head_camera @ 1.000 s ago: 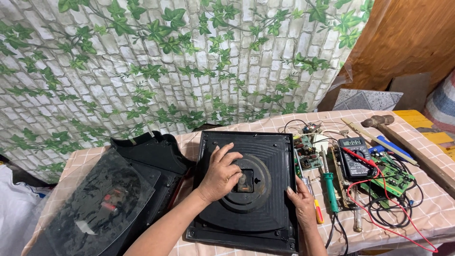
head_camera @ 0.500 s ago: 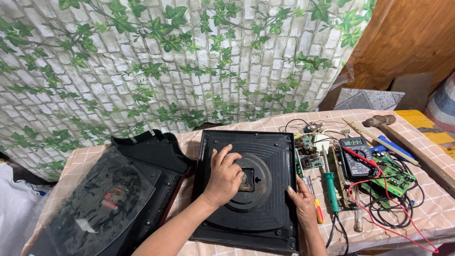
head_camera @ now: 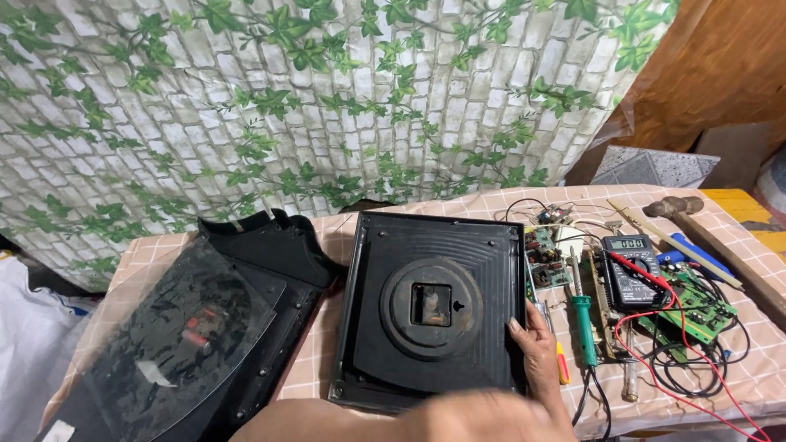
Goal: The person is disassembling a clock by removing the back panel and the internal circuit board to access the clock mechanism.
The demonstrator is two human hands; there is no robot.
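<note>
A black square appliance casing (head_camera: pixel 393 245) lies flat on the table, with a round ribbed disc and a square opening (head_camera: pixel 431 304) at its middle. My right hand (head_camera: pixel 536 356) grips the casing's right edge near the front corner, thumb on top. My left hand (head_camera: pixel 458 419) is a blurred shape at the bottom edge, just in front of the casing and off it. Its fingers cannot be made out.
A second black housing with a dark glass panel (head_camera: pixel 188 344) lies to the left. To the right are a multimeter (head_camera: pixel 628 266) with red leads, a green-handled tool (head_camera: pixel 583 327), circuit boards (head_camera: pixel 696 307) and a hammer (head_camera: pixel 684 205). A leaf-patterned sheet hangs behind.
My left hand has come off the round disc and pulled back towards me, now blurred at the bottom edge. The right hand stays on the casing's right edge.
</note>
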